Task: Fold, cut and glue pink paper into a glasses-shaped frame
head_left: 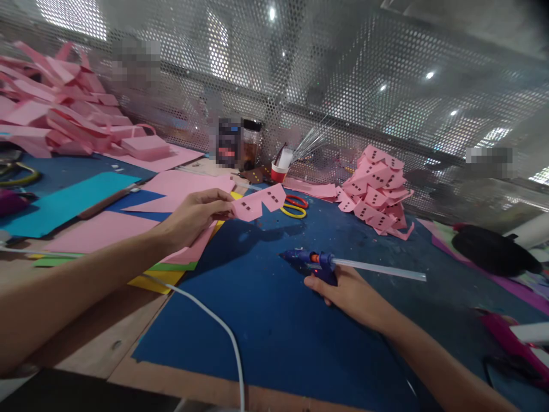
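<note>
My left hand (195,216) pinches a pink paper cut-out (259,203) with small square holes, held above the blue mat (257,320). My right hand (345,292) grips the handle of a blue hot glue gun (315,264) lying low over the mat. A clear glue stick (380,269) juts from the gun's back toward the right; the nozzle points left. A white cord (214,320) runs across the mat toward me.
A heap of finished pink pieces (377,191) lies at the back right, with more pink paper (64,109) piled at the left. Red and yellow rings (295,206), a small red cup (279,169), coloured sheets (64,200) and a perforated metal screen (343,86) surround the mat.
</note>
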The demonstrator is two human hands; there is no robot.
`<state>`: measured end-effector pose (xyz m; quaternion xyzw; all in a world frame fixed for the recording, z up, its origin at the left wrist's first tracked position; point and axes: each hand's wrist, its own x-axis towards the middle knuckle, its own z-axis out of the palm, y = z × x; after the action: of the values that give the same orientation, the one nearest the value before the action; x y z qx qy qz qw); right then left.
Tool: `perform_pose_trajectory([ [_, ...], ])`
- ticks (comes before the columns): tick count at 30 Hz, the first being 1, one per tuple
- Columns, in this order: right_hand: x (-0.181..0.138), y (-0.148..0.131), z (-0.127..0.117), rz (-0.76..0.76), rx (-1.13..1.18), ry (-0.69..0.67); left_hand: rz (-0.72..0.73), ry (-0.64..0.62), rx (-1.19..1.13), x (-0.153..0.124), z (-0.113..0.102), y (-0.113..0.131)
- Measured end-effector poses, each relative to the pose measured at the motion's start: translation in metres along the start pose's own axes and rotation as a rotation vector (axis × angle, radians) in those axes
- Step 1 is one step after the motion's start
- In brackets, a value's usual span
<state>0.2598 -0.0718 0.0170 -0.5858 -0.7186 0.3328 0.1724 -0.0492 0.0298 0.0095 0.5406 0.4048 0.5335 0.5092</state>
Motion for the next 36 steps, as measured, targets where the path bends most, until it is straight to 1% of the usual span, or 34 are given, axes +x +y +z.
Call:
perform_pose_trajectory([
  [4, 0.0003, -0.0016, 0.0003, 0.025, -0.037, 0.003, -0.003, 0.002, 0.009, 0.0003, -0.0012, -0.001],
  [8, -0.0001, -0.0023, 0.001, 0.031, -0.012, 0.003, -0.006, -0.015, 0.001, -0.0002, -0.001, -0.0006],
  [20, 0.0029, 0.0035, 0.0037, -0.006, -0.012, 0.025, -0.01, -0.013, 0.002, -0.0007, -0.001, -0.0003],
  [26, 0.0026, 0.0035, 0.0045, 0.033, -0.007, 0.01, -0.007, -0.03, -0.005, -0.0007, -0.0031, -0.0017],
  [30, 0.001, 0.0029, 0.0037, 0.04, 0.029, 0.037, -0.004, -0.04, 0.008, -0.0006, -0.0042, -0.0028],
  [36, -0.0034, -0.0027, 0.0018, -0.011, 0.069, 0.094, 0.019, -0.082, 0.062, -0.0025, -0.0047, -0.0037],
])
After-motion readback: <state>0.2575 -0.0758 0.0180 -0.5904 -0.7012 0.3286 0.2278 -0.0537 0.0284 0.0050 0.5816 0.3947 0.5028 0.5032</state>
